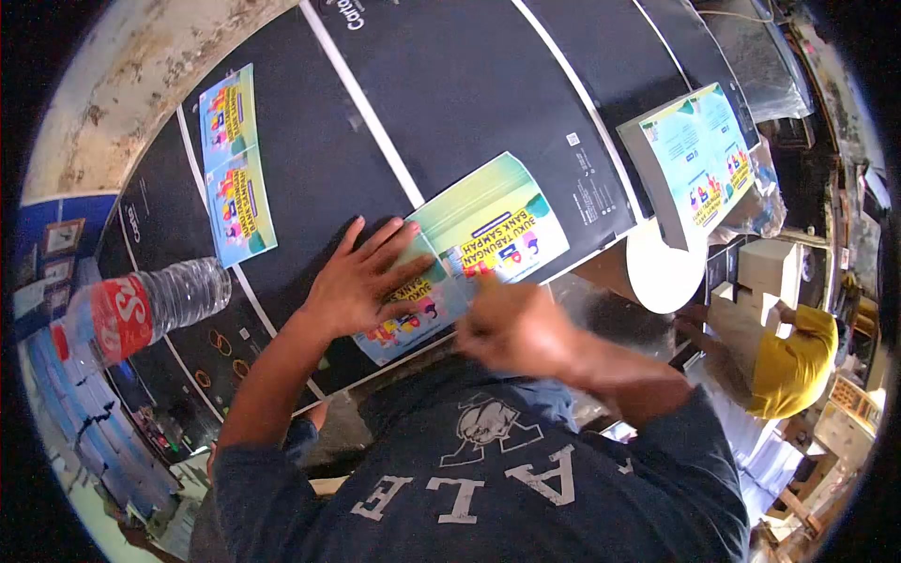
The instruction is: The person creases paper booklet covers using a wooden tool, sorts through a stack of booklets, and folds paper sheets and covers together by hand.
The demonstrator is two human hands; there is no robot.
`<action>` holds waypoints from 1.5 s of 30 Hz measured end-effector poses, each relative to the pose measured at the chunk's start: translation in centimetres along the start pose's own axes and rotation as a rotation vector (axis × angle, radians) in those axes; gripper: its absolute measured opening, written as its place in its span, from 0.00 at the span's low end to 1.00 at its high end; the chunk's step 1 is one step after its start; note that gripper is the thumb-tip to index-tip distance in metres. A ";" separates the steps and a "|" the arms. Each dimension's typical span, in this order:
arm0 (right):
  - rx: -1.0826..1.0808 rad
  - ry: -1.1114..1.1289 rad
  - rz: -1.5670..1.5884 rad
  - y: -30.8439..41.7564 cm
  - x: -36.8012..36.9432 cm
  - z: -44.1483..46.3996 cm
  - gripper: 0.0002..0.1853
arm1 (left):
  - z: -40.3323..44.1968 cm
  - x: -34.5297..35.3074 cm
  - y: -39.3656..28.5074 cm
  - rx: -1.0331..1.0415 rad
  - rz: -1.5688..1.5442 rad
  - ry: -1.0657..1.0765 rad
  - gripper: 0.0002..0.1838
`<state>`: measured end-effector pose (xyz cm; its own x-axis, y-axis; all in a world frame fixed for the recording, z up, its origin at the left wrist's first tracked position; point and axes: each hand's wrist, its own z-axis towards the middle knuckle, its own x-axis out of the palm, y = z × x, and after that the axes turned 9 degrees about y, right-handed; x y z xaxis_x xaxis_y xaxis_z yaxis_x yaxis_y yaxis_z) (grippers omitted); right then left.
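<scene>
A printed cover sheet (497, 220) with a green and light-blue design lies on the black table in front of me. It has two panels that meet at a line between my hands. My left hand (371, 272) rests flat on the left panel, fingers spread. Over the lower edge of the right panel, my right hand (516, 328) is curled into a fist and blurred by motion. Whatever its fingers may hold is hidden.
Another printed sheet (235, 169) lies at the left, beside a tipped clear plastic bottle (183, 296) with a red label. Rubber bands (221, 342) are near it. A thick stack of printed sheets (699, 155) stands at the right. Beyond is a person in yellow (798, 366).
</scene>
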<state>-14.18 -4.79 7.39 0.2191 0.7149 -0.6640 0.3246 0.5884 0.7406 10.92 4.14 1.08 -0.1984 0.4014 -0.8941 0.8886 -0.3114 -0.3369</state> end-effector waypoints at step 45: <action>0.221 0.133 0.765 5.4 3.2 1.3 0.23 | -11.4 3.0 -16.1 -0.349 -2.038 -1.246 0.14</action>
<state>-10.54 0.18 9.18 0.3475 0.9365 0.0466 0.3067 -0.1604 0.9382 0.78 20.21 7.18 -0.4723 -0.6302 0.6162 -0.6623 -0.2076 -0.7199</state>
